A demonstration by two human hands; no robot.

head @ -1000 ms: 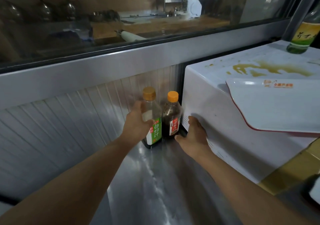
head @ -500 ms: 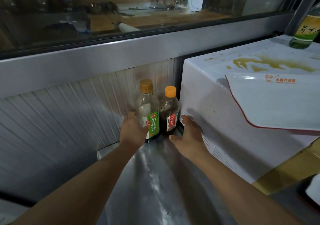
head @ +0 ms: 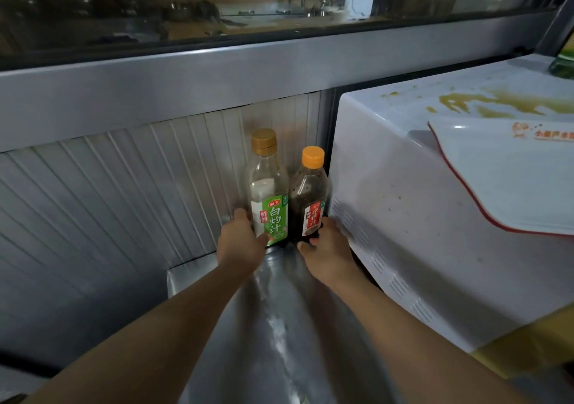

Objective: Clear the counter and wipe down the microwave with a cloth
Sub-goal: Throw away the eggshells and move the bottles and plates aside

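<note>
Two sauce bottles stand upright side by side at the back of the steel counter (head: 279, 326), against the ribbed wall. The clear bottle with a green label (head: 269, 192) has my left hand (head: 240, 242) wrapped around its base. The dark bottle with an orange cap (head: 310, 192) has my right hand (head: 326, 251) gripping its base, squeezed against the microwave's side. The white microwave (head: 403, 233) stands to the right, with a brownish spill (head: 497, 105) on its top.
A white tray with a red rim (head: 509, 180) lies on the microwave's top and overhangs its left edge. A green bottle (head: 562, 65) stands at the microwave's far right corner. A metal ledge and a glass window run above the wall panel.
Both hands slid down from the bottles' middles to their bases. The bottles now stand against the back wall, and the view has shifted closer.
</note>
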